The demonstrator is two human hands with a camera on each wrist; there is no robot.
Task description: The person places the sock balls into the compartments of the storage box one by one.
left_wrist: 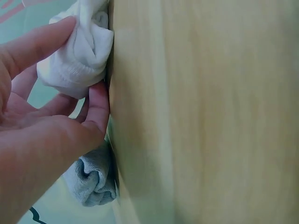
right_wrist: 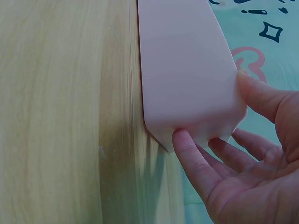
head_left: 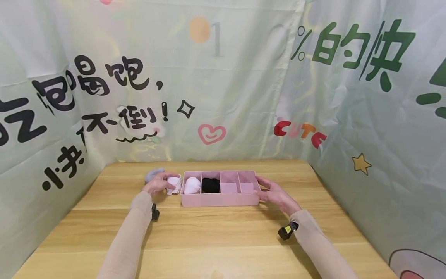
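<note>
My left hand (head_left: 158,185) holds a rolled white sock (left_wrist: 81,51) between thumb and fingers, just left of a pink divided box (head_left: 219,200). A rolled grey sock (left_wrist: 91,175) lies on the table behind and left of that hand, partly hidden by it in the head view. The box's leftmost compartment holds a white rolled sock (head_left: 192,185); beside it sits a black one (head_left: 210,185). My right hand (head_left: 277,195) touches the box's right end, fingertips against the end wall and thumb at the upper edge, as the right wrist view shows.
The box stands on a wooden table (head_left: 216,236), and its two right compartments show bare pink walls. Printed cloth (head_left: 237,97) hangs around the back and sides of the table. Each wrist wears a black strapped device (head_left: 288,230).
</note>
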